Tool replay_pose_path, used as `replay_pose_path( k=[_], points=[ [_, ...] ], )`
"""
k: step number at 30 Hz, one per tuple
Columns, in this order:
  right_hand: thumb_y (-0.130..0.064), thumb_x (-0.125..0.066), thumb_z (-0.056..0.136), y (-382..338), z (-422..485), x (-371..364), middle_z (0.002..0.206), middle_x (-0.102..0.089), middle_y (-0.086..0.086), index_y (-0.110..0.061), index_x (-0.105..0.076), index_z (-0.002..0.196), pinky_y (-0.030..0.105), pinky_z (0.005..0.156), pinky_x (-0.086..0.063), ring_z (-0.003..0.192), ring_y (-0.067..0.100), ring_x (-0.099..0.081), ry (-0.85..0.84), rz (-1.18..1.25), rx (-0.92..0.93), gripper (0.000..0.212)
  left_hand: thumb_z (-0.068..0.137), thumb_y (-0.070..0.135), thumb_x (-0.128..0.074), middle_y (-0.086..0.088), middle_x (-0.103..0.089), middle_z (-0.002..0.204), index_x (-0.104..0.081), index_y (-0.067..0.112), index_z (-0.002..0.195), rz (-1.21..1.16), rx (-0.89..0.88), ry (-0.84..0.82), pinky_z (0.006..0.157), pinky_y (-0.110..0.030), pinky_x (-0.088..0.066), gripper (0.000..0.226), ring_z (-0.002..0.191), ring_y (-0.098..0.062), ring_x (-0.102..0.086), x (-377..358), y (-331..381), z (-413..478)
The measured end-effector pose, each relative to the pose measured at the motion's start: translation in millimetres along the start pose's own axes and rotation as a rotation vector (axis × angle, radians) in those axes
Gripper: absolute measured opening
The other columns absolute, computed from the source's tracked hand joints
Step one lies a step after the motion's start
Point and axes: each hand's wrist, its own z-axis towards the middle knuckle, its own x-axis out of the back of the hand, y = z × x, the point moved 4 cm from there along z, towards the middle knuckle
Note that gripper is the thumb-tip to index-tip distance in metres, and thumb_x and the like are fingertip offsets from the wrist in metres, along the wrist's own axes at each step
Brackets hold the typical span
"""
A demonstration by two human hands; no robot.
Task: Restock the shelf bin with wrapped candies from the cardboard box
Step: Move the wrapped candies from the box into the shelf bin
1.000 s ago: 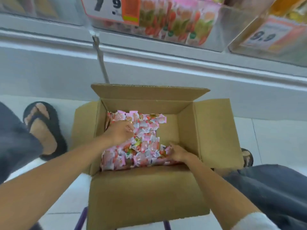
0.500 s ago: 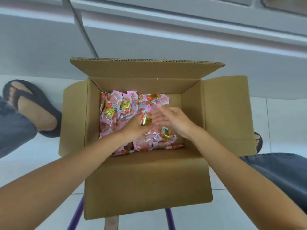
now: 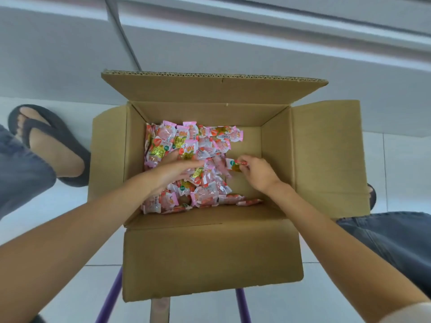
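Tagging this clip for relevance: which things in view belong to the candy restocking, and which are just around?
Part of the job:
cardboard box
wrapped candies piled inside it
left hand, fingers straight over the pile
right hand, pinching a single candy

Just around:
black sandal
purple stand legs
tiled floor

Open cardboard box [image 3: 210, 252], partly filled with pink wrapped candies [image 3: 186, 145].
The brown box stands upright with all four flaps spread open. The candies are small pink-and-clear packets with red, yellow and green print. They lie heaped against the left inner wall, reaching from the far wall to the near one, and bare cardboard floor shows along the right side. The right hand [image 3: 258, 173] pinches a single candy [image 3: 234, 164] just right of the heap.
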Motion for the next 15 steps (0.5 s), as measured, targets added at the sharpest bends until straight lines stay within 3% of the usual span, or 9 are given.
replay_pose_path(
  k=[2, 3, 5, 8, 11, 14, 15],
  points=[
    [-0.015, -0.059, 0.096, -34.9, -9.2, 18.9, 0.118, -0.068, 0.003, -0.013, -0.068, 0.119, 0.022, 0.084, -0.042, 0.106, 0.015, -0.062, -0.098, 0.118, 0.151, 0.024, 0.057, 0.056, -0.089, -0.001, -0.032, 0.157, -0.015, 0.026, 0.156, 0.146, -0.016, -0.037, 0.11, -0.033, -0.041, 0.127, 0.132, -0.016, -0.048, -2.7, 5.2, 0.6],
    [-0.016, -0.062, 0.095, -51.9, -13.8, 23.4, 0.115, -0.069, -0.002, -0.015, -0.069, 0.118, 0.017, 0.083, -0.043, 0.099, 0.005, -0.062, -0.157, 0.168, 0.207, 0.025, 0.062, 0.051, -0.089, 0.003, -0.034, 0.155, -0.018, 0.025, 0.155, 0.217, -0.026, -0.061, 0.114, -0.036, -0.035, 0.12, 0.135, -0.016, -0.043, -8.1, 7.3, 0.0],
    [-0.015, -0.068, 0.091, -78.2, -18.5, 26.6, 0.1, -0.07, -0.011, -0.013, -0.071, 0.112, 0.007, 0.073, -0.041, 0.078, -0.01, -0.059, -0.214, 0.288, 0.283, 0.022, 0.078, 0.032, -0.082, 0.007, -0.043, 0.139, -0.028, 0.022, 0.152, 0.255, -0.027, -0.106, 0.108, -0.031, -0.039, 0.092, 0.129, -0.013, -0.046, -18.6, 11.4, -3.6],
    [-0.014, -0.067, 0.091, -83.1, -12.3, 31.0, 0.073, -0.067, -0.02, -0.004, -0.069, 0.102, 0.01, 0.066, -0.044, 0.063, -0.007, -0.059, -0.158, 0.561, 0.204, 0.014, 0.087, 0.018, -0.072, 0.0, -0.069, 0.121, -0.054, 0.018, 0.127, 0.059, -0.04, -0.159, 0.088, -0.03, -0.057, 0.044, 0.11, -0.016, -0.067, -19.6, 10.5, -6.5],
    [-0.018, -0.062, 0.095, -47.7, 6.5, 20.0, 0.094, -0.07, -0.007, -0.01, -0.068, 0.103, 0.027, 0.089, -0.051, 0.095, 0.011, -0.066, 0.013, 0.513, 0.042, 0.013, 0.09, 0.023, -0.068, -0.002, -0.075, 0.108, -0.05, 0.014, 0.133, -0.112, -0.016, -0.06, 0.072, -0.023, -0.059, 0.048, 0.1, -0.014, -0.072, 0.4, 1.6, -1.6],
    [-0.026, -0.062, 0.094, -14.2, 22.8, -25.8, 0.116, -0.066, 0.006, -0.009, -0.062, 0.114, 0.042, 0.103, -0.046, 0.116, 0.026, -0.058, -0.089, 0.341, -0.15, 0.026, 0.088, 0.034, -0.068, -0.006, -0.072, 0.116, -0.034, 0.014, 0.148, -0.237, 0.044, -0.033, 0.067, -0.023, -0.057, 0.072, 0.103, -0.019, -0.071, 13.7, -7.3, -0.9],
    [-0.032, -0.064, 0.092, -8.8, 27.6, -43.5, 0.119, -0.063, 0.004, -0.012, -0.061, 0.118, 0.044, 0.105, -0.044, 0.118, 0.025, -0.054, -0.111, 0.304, -0.182, 0.033, 0.092, 0.033, -0.065, -0.007, -0.072, 0.116, -0.035, 0.015, 0.147, -0.263, 0.062, -0.031, 0.067, -0.024, -0.058, 0.066, 0.104, -0.021, -0.07, 16.7, -11.5, 1.1]
  ],
)
